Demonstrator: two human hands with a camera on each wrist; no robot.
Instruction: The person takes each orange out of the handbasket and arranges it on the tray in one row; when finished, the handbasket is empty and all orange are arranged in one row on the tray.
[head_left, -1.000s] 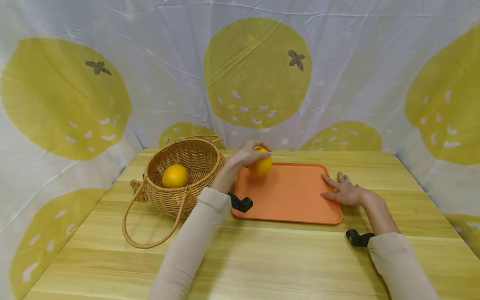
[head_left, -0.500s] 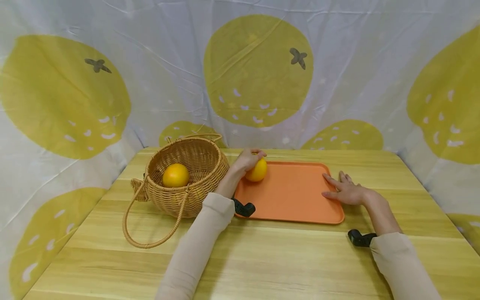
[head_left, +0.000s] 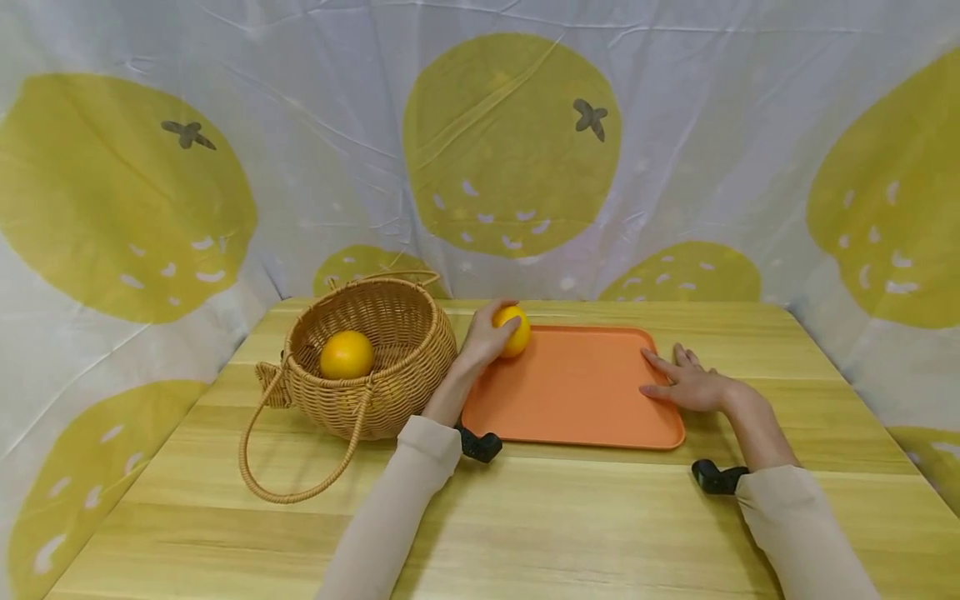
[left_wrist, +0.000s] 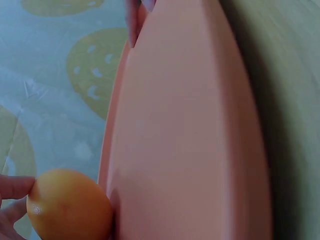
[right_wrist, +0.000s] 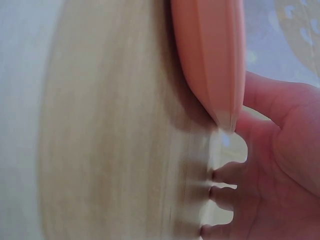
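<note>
On the table (head_left: 600,533), a wicker basket (head_left: 401,404) stands at nine o'clock from the tray (head_left: 577,383). At three, the spread right hand (head_left: 692,388) touches the tray; at ten, the left hand (head_left: 484,340) grips one orange (head_left: 518,340), a second orange (head_left: 347,355) in the basket.

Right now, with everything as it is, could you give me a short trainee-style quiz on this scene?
1. Which hand holds an orange: A) left, B) right, C) neither?
2. True or false: nothing is inside the basket.
3. Fill in: the right hand is at the ____ end of the tray, as the person sees it.

Key:
1. A, the left hand.
2. False; a second orange is in it.
3. Right.
</note>
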